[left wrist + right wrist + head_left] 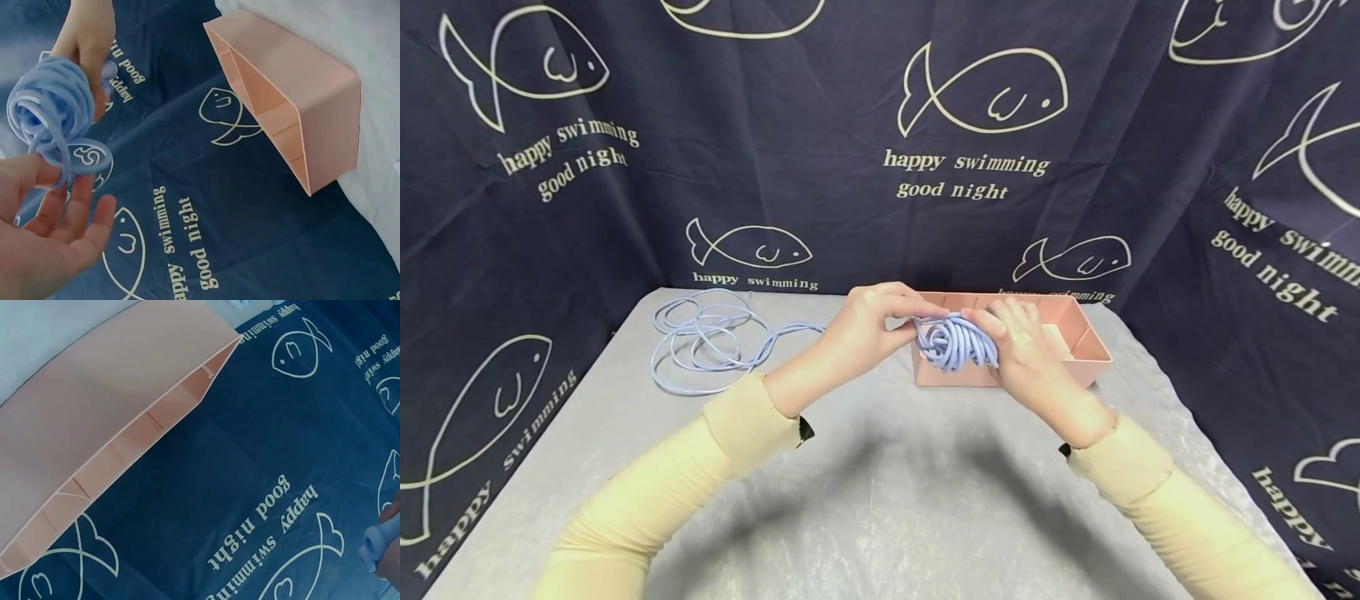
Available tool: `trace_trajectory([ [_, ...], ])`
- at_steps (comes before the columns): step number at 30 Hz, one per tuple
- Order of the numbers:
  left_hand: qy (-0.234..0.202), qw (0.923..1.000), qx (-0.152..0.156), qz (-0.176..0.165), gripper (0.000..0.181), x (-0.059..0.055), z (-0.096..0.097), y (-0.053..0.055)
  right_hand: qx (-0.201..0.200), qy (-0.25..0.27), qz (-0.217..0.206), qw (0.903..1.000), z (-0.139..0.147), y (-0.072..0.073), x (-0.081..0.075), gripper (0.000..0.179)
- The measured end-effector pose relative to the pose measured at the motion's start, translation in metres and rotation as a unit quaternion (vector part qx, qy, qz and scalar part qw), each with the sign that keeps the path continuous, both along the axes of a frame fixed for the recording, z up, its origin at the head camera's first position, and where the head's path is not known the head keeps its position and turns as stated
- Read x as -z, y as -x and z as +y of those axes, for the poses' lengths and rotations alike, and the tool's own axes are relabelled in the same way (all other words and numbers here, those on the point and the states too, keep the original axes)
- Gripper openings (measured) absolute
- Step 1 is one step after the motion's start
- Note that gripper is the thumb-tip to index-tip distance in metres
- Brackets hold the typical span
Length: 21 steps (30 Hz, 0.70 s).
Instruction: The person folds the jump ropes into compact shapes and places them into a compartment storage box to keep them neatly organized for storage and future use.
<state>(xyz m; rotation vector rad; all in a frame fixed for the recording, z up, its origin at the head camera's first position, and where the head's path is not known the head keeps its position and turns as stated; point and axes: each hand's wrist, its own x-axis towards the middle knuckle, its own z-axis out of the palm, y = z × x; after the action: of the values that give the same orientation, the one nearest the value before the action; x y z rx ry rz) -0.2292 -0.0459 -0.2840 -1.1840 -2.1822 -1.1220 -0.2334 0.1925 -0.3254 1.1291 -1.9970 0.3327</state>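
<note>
A light blue rope is wound into a thick bundle (957,346), held up in front of the pink box. My right hand (1030,354) grips this bundle from its right side. A pale blue tube-like end (375,544) pokes out of that hand in the right wrist view. At the bundle's left end, my left hand (872,329) pinches a strand between thumb and index finger. Its other fingers are spread and loosely bent in the left wrist view, where a loop (94,164) hangs off the bundle (53,100). Loose rope coils (763,354) lie on the table's left.
The pink box (951,378) stands at the table's back right, partly hidden by my hands, with something white (1057,342) inside. A grey-white cloth (880,517) covers the table. Dark blue curtains (850,125) with fish prints enclose the back and both sides.
</note>
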Motion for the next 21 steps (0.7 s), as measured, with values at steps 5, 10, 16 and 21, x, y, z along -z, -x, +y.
trace_trajectory([
  [5,-0.019,0.9996,0.014,-0.014,0.045,0.001,0.001,0.001,0.003,0.002,0.002,1.0000,0.001,0.001,0.001,0.038],
  [10,-0.040,0.9973,0.032,-0.051,0.046,0.004,0.004,0.003,0.000,0.006,-0.023,0.9997,0.005,0.000,0.002,0.051],
  [16,-0.170,0.9572,0.053,-0.228,0.021,0.018,0.014,0.001,-0.011,0.030,-0.014,0.9994,0.003,-0.002,0.001,0.049],
  [21,-0.262,0.9190,0.014,-0.295,0.020,0.026,0.021,-0.002,-0.023,0.043,-0.006,0.9988,0.000,-0.003,-0.001,0.044],
])
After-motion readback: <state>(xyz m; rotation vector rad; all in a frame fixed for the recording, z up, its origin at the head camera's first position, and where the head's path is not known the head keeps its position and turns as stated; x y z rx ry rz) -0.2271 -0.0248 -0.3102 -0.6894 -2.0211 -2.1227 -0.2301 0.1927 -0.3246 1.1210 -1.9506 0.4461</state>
